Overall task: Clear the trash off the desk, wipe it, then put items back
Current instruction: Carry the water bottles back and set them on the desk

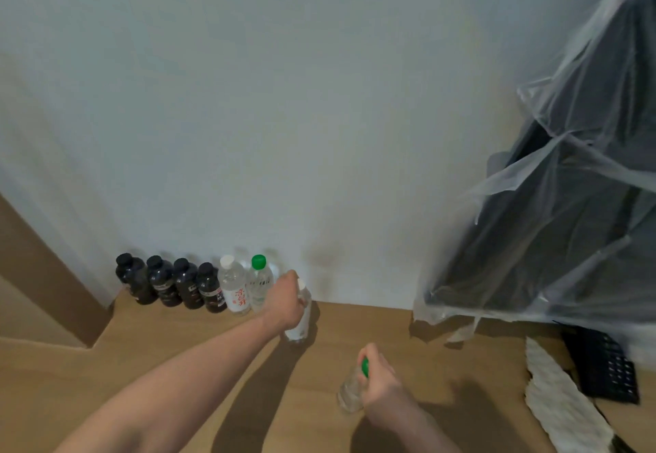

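Pale wall (284,115) backs a wooden bench (159,356), where the monitor (568,239) at right is blurred behind plastic sheeting (582,154) and cut off by the frame edge, with a dark keyboard (607,367) and a white cloth (564,406) only partly in view below it. Reaching far forward, the left hand (284,301) wraps the neck of a white-capped bottle (301,321) standing upright just right of the row of bottles (191,284) along the wall. Nearer the body, the right hand (378,378) clasps the green-capped top of a clear bottle (351,392), whose base blurs against the bench.
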